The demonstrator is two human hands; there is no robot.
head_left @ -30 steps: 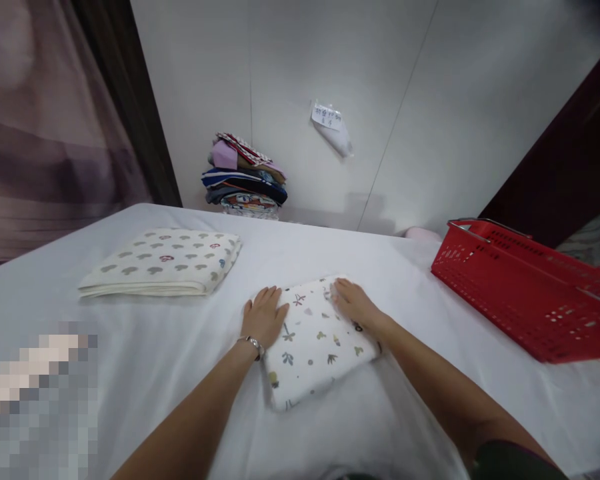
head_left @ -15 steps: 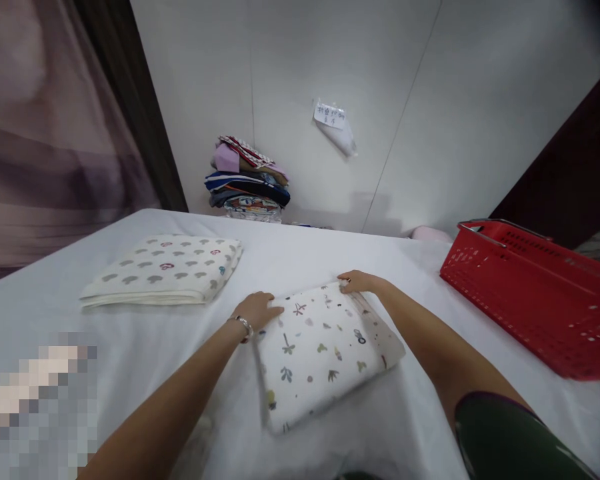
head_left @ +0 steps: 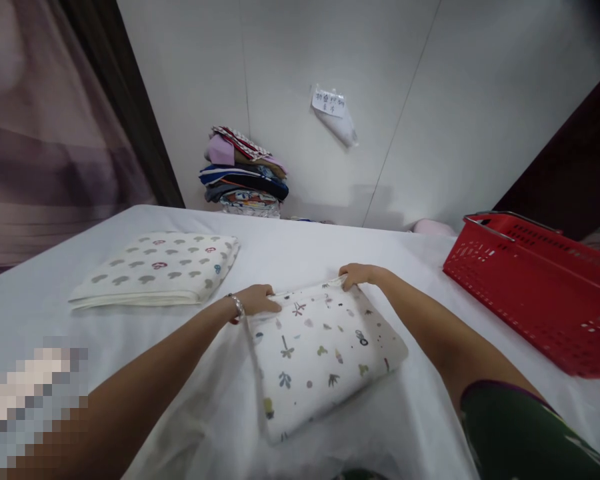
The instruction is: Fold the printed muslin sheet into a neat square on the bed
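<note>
A folded white cloth (head_left: 325,353) printed with small plants and other figures lies on the white-covered surface in front of me. My left hand (head_left: 255,300), with a silver bracelet at the wrist, grips its far left corner between thumb and fingers. At the far right corner, my right hand (head_left: 357,275) pinches the edge, fingertips curled over it. The cloth's near edge hangs a little skewed, lower at the left. To the left, a second folded cloth (head_left: 163,267) with grey, red and teal mushroom shapes lies flat, apart from both hands.
A red plastic basket (head_left: 540,287) with metal handles stands at the right. Behind the surface, a pile of folded fabrics (head_left: 245,173) rests against the wall. A paper note in a plastic sleeve (head_left: 333,110) hangs there. A curtain (head_left: 55,147) is at the left.
My left hand has shifted slightly left along the cloth's far edge, and the right hand has curled more over its corner. The right side of the cloth looks flatter. The view has tilted slightly.
</note>
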